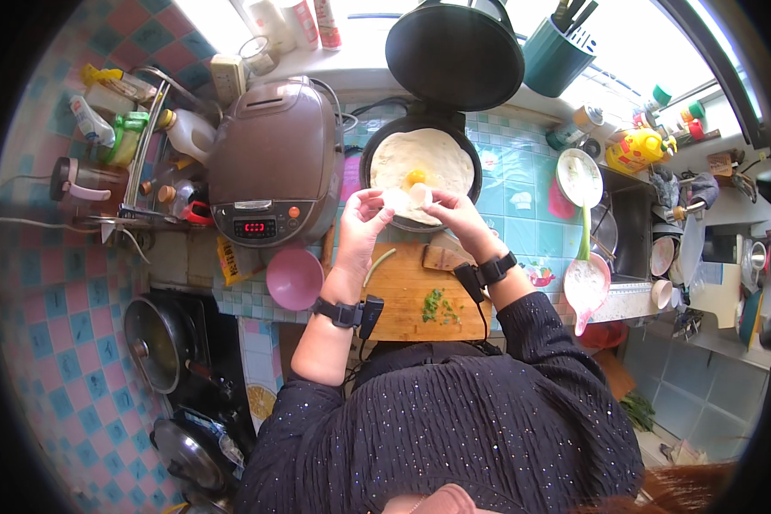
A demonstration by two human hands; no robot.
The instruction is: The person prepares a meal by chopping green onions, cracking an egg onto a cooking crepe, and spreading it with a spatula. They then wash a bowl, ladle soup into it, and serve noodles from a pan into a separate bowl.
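My left hand [358, 225] pinches one half of a cracked eggshell [395, 199] between thumb and fingers. The other shell half [420, 193] is in my right hand [457, 220], close beside the first. Both hands are above the near part of a round electric griddle [365, 168]. A flat round of pale dough [395, 151] covers most of its plate. On the dough rests a raw egg yolk [416, 176], just beyond the shells. The griddle's dark lid [455, 56] stands raised at the back.
Nearer me lies a wooden cutting board [395, 318] with chopped greens [433, 304] and a wooden handle [439, 258]. A brown rice cooker [273, 144] and pink bowl [295, 277] stand left. To the right are a white dish [577, 168], a pink floury scoop [588, 288] and a sink [633, 218].
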